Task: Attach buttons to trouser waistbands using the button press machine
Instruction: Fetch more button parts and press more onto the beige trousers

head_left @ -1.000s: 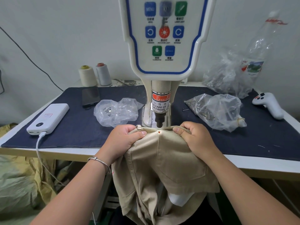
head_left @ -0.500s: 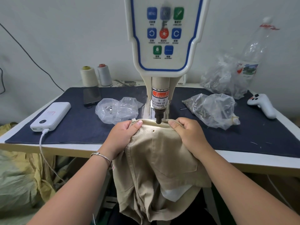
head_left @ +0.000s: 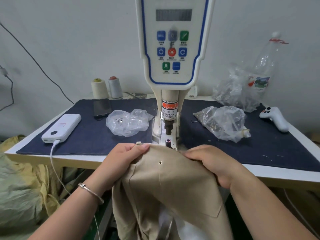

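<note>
Trousers point(head_left: 173, 187) in beige, draped over the near edge of the table point(head_left: 285, 177), waistband up against the base of the button press machine point(head_left: 171, 49). Gripped at the waistband by both hands: left hand point(head_left: 124, 160) pinching the left corner, thumb on top; right hand point(head_left: 211, 163) curled over the right side. Small metal button point(head_left: 160, 162) set in the fabric between them, just short of the lower die point(head_left: 168, 141). Open gap between die and punch point(head_left: 168, 127) above. Plastic bags point(head_left: 128, 122) flanking the machine on the dark mat point(head_left: 86, 134), apart from the hands.
</note>
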Demonstrator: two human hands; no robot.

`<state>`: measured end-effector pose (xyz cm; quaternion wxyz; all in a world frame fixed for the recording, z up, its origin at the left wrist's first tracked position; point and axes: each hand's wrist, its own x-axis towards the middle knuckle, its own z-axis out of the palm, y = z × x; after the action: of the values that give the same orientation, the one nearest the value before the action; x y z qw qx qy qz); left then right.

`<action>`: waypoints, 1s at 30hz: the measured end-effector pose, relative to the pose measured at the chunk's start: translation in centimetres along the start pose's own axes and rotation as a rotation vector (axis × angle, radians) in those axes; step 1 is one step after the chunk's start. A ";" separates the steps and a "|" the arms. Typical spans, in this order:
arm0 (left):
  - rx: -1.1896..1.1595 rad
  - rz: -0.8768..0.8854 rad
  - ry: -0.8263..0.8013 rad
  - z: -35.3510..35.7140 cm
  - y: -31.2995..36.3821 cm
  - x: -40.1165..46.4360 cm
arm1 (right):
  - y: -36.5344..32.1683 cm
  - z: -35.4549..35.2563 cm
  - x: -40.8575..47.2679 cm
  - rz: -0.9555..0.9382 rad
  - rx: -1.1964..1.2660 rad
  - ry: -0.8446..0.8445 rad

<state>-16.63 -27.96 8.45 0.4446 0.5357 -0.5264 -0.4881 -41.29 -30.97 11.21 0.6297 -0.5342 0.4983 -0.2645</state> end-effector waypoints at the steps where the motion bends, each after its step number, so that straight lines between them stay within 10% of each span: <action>1: -0.050 -0.003 -0.031 -0.3 0.3 -0.5 | 0.0 0.0 -0.4 -0.016 0.032 -0.007; 8: -0.187 -0.155 -0.311 -1.2 3.2 -2.8 | -1.9 1.0 -3.0 -0.069 0.153 -0.141; 18: 0.332 -0.083 -0.570 2.3 5.7 -3.8 | -1.7 4.5 -4.2 -0.126 -0.132 -0.122; 25: -0.096 -0.193 -0.770 1.7 4.9 -4.3 | -2.5 -0.9 -5.1 -0.097 -0.368 -0.560; 30: -0.239 -0.177 -0.638 1.4 3.6 -3.6 | -1.7 -2.2 -4.0 -0.135 -0.141 -0.566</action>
<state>-18.41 -24.49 12.03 0.2733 0.3442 -0.5293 -0.7257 -44.41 -28.87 14.30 0.6858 -0.6611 0.2834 -0.1110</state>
